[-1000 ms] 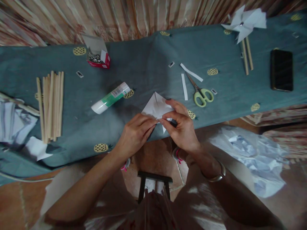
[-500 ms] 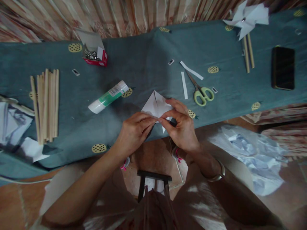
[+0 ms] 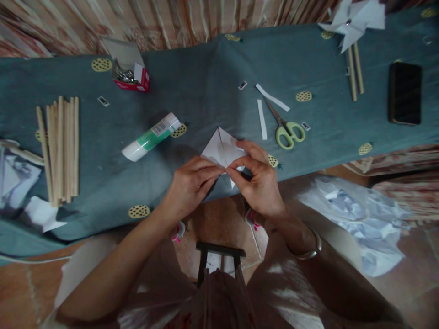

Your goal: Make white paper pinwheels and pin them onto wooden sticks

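Note:
A folded white paper piece lies at the near edge of the teal cloth. My left hand and my right hand meet at the paper's near corner, both with fingers pinched on it. Part of the paper is hidden under my fingers. A glue stick lies to the left of my hands, and green-handled scissors lie to the right beside two white paper strips.
A bundle of wooden sticks lies at the left, near white paper scraps. A red box of pins sits at the back. A finished paper pinwheel and a black phone are at the right. A crumpled plastic bag is on the floor.
My hands stay pinched on the paper with hardly any shift. The view has drifted slightly, so the things on the cloth sit a little higher and further left.

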Action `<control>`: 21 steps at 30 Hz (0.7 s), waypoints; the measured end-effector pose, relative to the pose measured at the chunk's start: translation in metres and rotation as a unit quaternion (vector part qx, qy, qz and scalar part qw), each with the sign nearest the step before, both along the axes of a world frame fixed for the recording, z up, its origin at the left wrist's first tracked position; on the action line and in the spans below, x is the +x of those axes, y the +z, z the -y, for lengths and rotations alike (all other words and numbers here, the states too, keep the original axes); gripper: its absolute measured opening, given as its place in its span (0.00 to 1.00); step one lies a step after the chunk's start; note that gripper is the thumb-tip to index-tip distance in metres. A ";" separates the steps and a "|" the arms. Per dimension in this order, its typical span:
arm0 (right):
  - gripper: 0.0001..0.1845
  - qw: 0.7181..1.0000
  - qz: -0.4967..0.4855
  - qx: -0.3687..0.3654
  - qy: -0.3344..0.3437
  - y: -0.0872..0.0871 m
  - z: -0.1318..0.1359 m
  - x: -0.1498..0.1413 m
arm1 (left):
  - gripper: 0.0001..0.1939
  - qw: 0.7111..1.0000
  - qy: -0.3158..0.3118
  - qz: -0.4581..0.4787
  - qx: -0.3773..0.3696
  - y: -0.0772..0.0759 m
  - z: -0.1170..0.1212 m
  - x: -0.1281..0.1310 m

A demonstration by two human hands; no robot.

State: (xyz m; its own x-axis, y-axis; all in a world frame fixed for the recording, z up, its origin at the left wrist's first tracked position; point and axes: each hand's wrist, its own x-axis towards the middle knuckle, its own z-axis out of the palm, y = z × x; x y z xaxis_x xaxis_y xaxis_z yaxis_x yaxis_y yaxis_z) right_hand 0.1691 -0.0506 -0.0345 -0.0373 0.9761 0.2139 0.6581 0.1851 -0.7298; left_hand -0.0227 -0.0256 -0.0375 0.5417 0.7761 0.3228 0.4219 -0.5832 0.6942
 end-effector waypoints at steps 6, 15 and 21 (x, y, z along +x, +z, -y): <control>0.04 1.000 0.006 0.008 0.008 -0.001 0.000 0.001 | 0.10 1.000 -0.009 -0.003 -0.004 0.002 -0.003 0.001; 0.05 0.999 0.023 0.028 0.016 -0.001 0.001 0.002 | 0.09 1.000 -0.002 0.003 -0.005 0.002 -0.003 0.001; 0.12 0.996 0.058 0.052 0.042 -0.004 0.002 0.003 | 0.09 1.000 0.001 0.007 0.004 0.000 -0.003 0.001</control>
